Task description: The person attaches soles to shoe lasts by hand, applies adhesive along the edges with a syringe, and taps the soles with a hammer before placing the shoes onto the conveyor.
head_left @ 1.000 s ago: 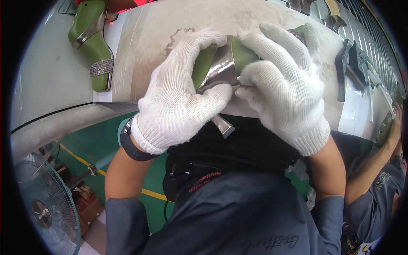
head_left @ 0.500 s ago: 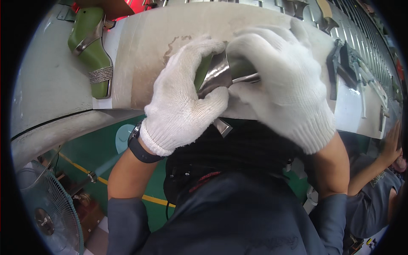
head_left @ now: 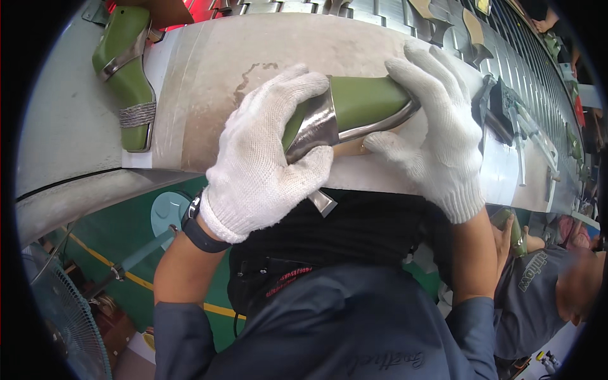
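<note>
A green shoe last (head_left: 370, 98) lies sideways over the front part of the work table, with a shiny silver strap (head_left: 316, 123) wrapped across it and a silver strip along its lower edge. My left hand (head_left: 263, 149), in a white knit glove, is closed around the strap end of the last, thumb in front and fingers behind. Below that thumb, the strap's loose end (head_left: 323, 202) hangs past the table edge. My gloved right hand (head_left: 443, 136) is at the other end of the last, fingers and thumb spread apart around it; whether a fingertip touches is unclear.
Another green last (head_left: 133, 82) with a silver strap and braided band lies at the table's left. Dark tools (head_left: 503, 107) rest on the right, before a metal slatted conveyor (head_left: 519, 76) carrying parts. A fan (head_left: 69, 323) stands lower left. A co-worker (head_left: 538, 285) sits at right.
My right hand has moved away to the right and its fingers have spread, uncovering the last. My left hand keeps its hold. The view has shifted slightly, and a green last shows in the co-worker's hand.
</note>
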